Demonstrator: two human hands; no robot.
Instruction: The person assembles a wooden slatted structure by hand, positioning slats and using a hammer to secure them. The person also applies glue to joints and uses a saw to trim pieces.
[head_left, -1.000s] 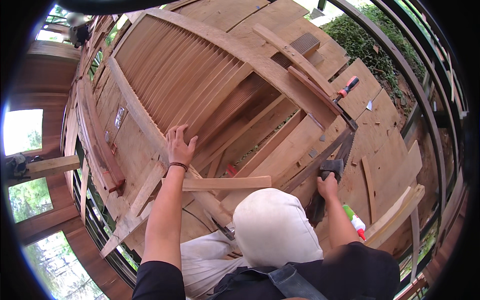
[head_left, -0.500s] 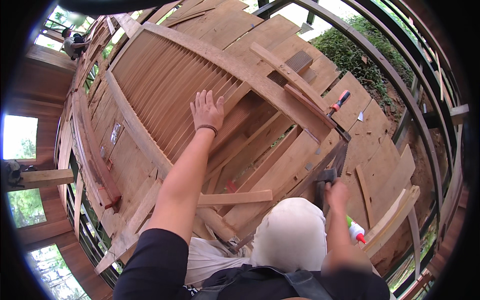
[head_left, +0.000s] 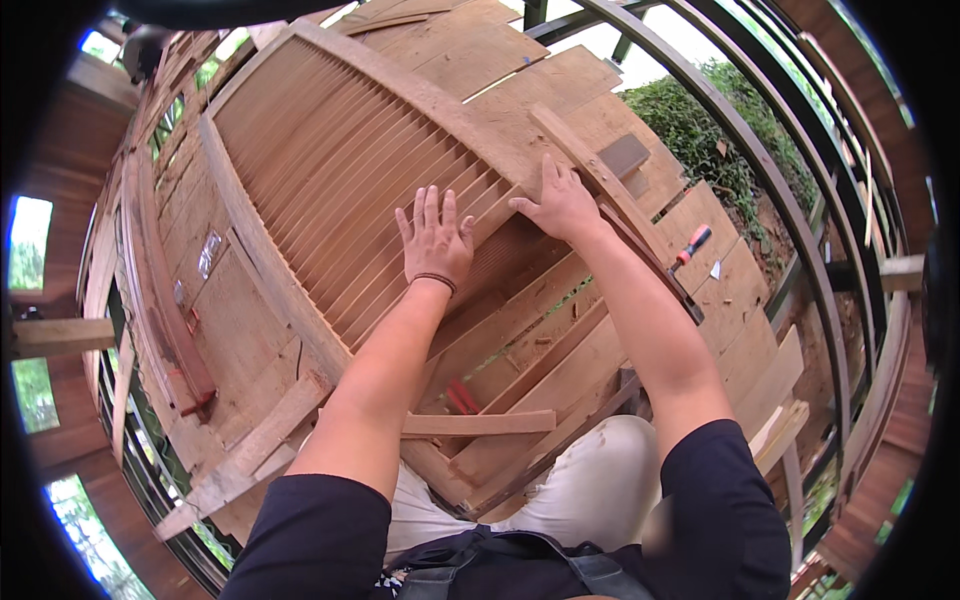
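Observation:
A wooden louvred panel [head_left: 320, 160] lies in front of me, its slats [head_left: 350, 200] set in rows between two long side rails. My left hand [head_left: 437, 245] rests flat with spread fingers on the nearest slats. At the slats' right end, my right hand [head_left: 562, 205] lies on the right rail [head_left: 470, 125], thumb apart from the fingers, holding nothing I can see. A clamp [head_left: 692, 247] with a red and black handle sits beside that rail, to the right of my right forearm. By my knee, a dark hammer head [head_left: 630, 385] shows partly.
A loose wood strip [head_left: 480, 424] lies across the frame's near end. A red object [head_left: 462, 397] sits in the frame's open part. Curved timber [head_left: 165, 300] runs along the left. Metal railings [head_left: 790, 190] stand at the right, beside plants [head_left: 700, 120].
My right hand has let go of the hammer by my knee and moved up and forward onto the right rail. My left hand has shifted slightly right and nearer, still flat on the slats.

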